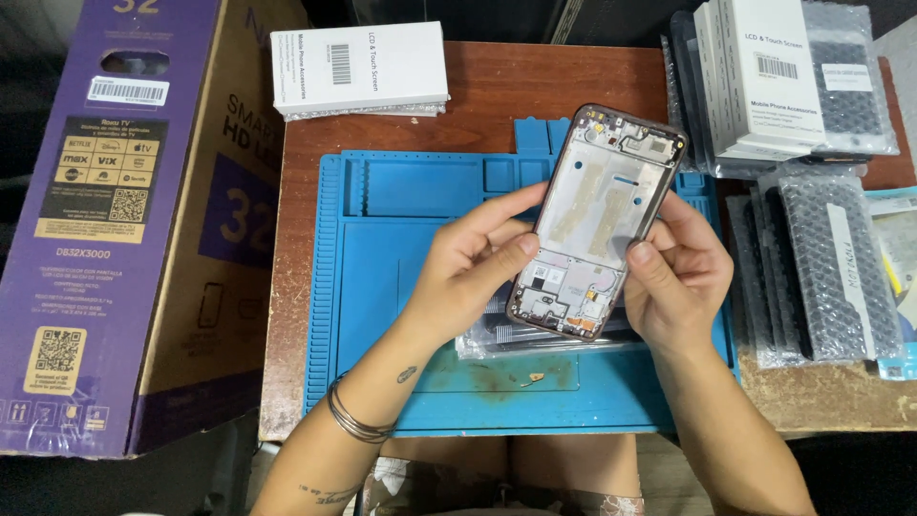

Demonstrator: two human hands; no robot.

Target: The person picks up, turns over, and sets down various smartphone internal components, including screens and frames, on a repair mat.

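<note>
Hands holding an opened phone frame

Left hand (475, 260) and right hand (674, 272) are both gripping a phone frame (596, 222), tilted, inner side up, above a blue work mat (401, 239). White boxes (359, 69) are lying far behind; bubble-wrapped packets (836, 272) are lying right.

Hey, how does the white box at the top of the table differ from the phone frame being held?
The white box lies flat and closed on the wooden table, untouched; the phone frame is lifted over the blue mat, tilted, between the left hand and right hand. The box is plain; the frame shows exposed inner parts. Both are rectangular.
</note>
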